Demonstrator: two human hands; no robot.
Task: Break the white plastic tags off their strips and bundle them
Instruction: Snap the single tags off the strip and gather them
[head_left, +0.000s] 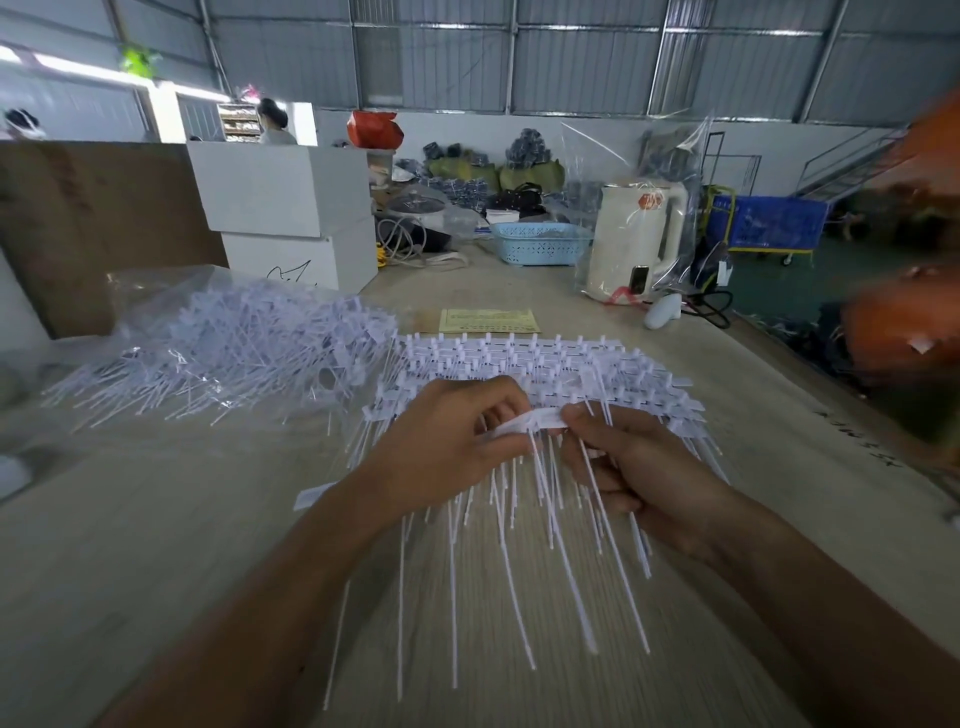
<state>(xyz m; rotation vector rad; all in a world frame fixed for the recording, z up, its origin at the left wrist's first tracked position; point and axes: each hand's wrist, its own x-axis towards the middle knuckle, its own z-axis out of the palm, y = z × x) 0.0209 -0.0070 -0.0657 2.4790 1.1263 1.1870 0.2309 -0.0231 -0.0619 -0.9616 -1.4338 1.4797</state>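
Observation:
Both my hands meet over the middle of the wooden table (156, 545). My left hand (441, 447) and my right hand (628, 467) pinch the flat heads of a small bunch of white plastic tags (535, 423) between them. The tags' long thin tails hang down toward me. Just behind the hands lies a wide layered row of tag strips (519, 358), the tags still joined side by side. A loose heap of white tags (228, 353) lies on clear plastic to the left.
Behind the strips lies a yellow paper slip (488, 320). Further back stand white boxes (291, 208), a blue basket (540, 243) and a white kettle in a clear bag (636, 239). The table's right edge drops to a green floor. A person stands far back left.

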